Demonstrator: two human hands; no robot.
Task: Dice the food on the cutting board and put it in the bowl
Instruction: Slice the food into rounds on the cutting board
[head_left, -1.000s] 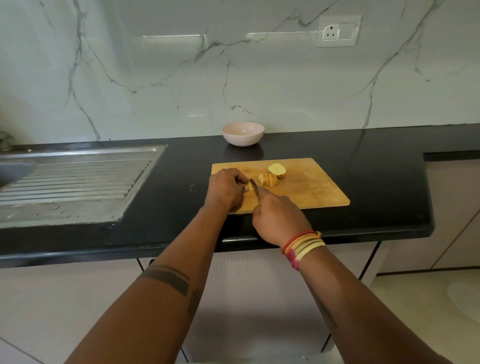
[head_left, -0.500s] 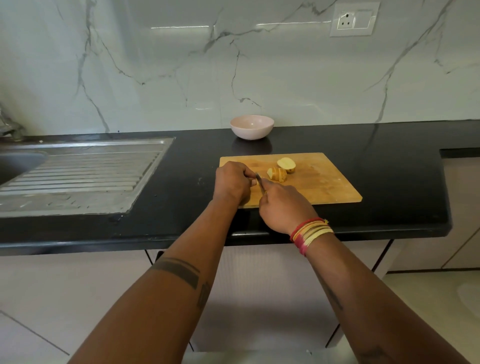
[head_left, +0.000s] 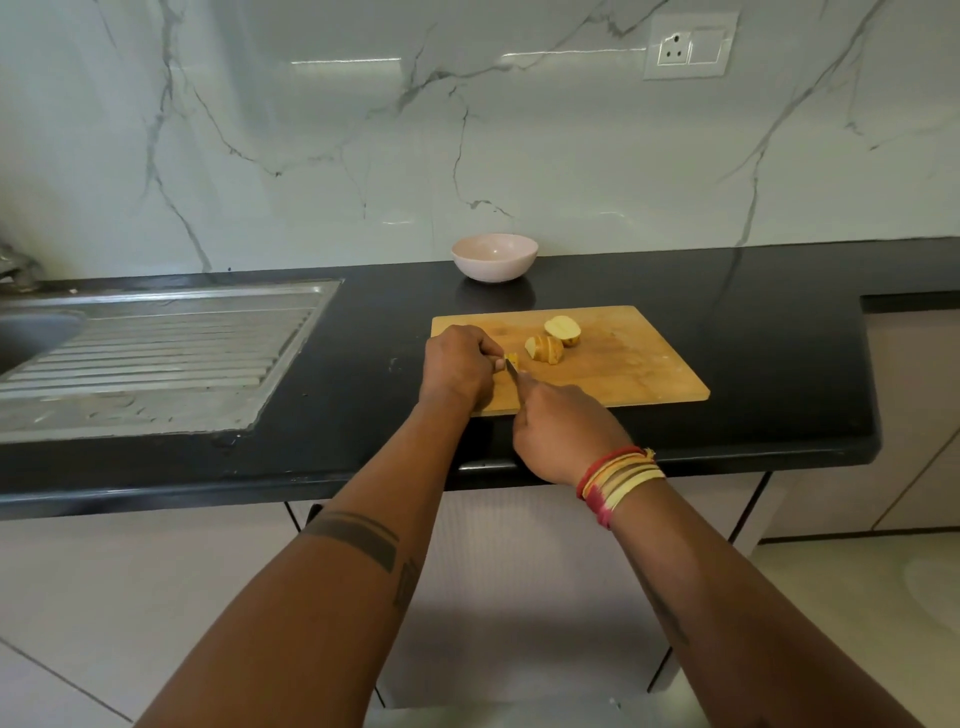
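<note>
A wooden cutting board (head_left: 639, 364) lies on the black counter. On it sit a stack of potato slices (head_left: 544, 349) and a potato end piece (head_left: 562, 329) just behind. My left hand (head_left: 456, 364) is curled over a small yellow potato piece (head_left: 512, 359) at the board's left side, and most of that piece is hidden. My right hand (head_left: 563, 428) grips a knife (head_left: 514, 376), its blade resting against that piece. A pale pink bowl (head_left: 494, 256) stands behind the board near the wall, with nothing visible inside.
A steel sink with a ribbed drainboard (head_left: 150, 358) fills the counter's left part. The counter's front edge (head_left: 363, 478) runs below my hands. The counter ends at the right at a step (head_left: 872, 312). A wall socket (head_left: 688, 45) sits high on the marble wall.
Both hands stay at the board's left side with the knife on the small piece. The camera has shifted slightly, and the loose slices have not moved.
</note>
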